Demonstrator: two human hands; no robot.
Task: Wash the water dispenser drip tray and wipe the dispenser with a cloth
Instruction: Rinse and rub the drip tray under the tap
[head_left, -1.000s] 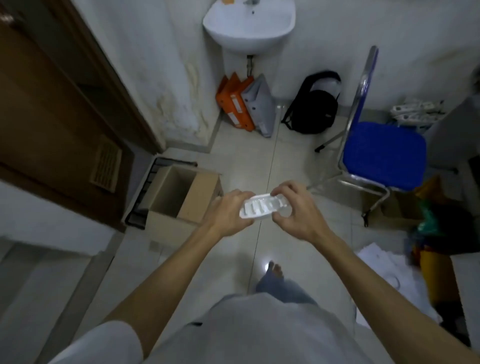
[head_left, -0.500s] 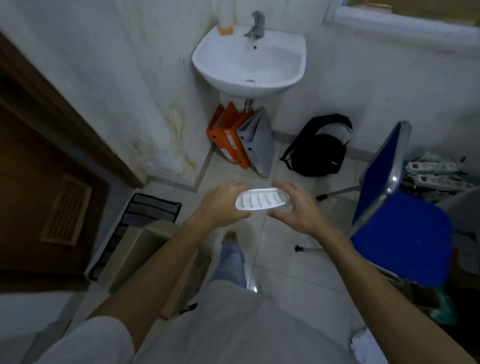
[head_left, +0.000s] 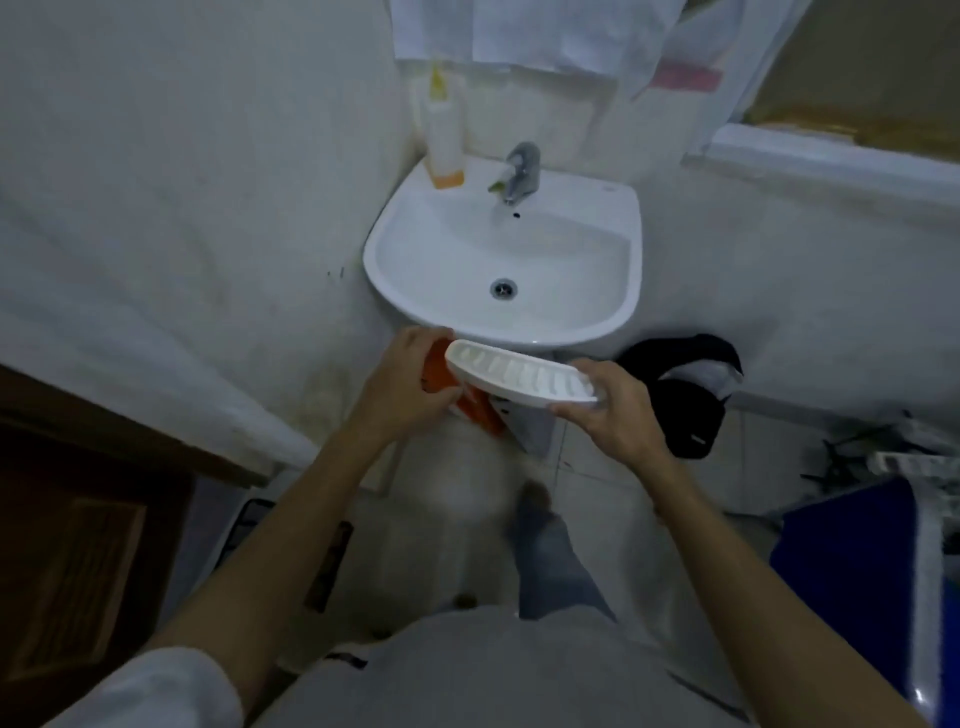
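Note:
The white slotted drip tray (head_left: 519, 375) is held level just below the front rim of the white wall sink (head_left: 621, 312). My left hand (head_left: 402, 387) grips its left end from below. My right hand (head_left: 610, 410) grips its right end, thumb on top. The sink is dry-looking, with a metal tap (head_left: 519, 174) at its back and a drain (head_left: 503, 287) in the middle. White cloths (head_left: 545, 34) hang on the wall above the sink. The water dispenser is out of view.
A soap bottle (head_left: 444, 140) with orange liquid stands on the sink's back left corner. Orange folders (head_left: 475, 410) and a black backpack (head_left: 685, 395) lie under the sink. A blue chair (head_left: 852, 582) stands at right, a brown door (head_left: 78, 545) at left.
I have walked up to the sink with the tray in both hands. The sink has come much closer and now lies right in front of the tray.

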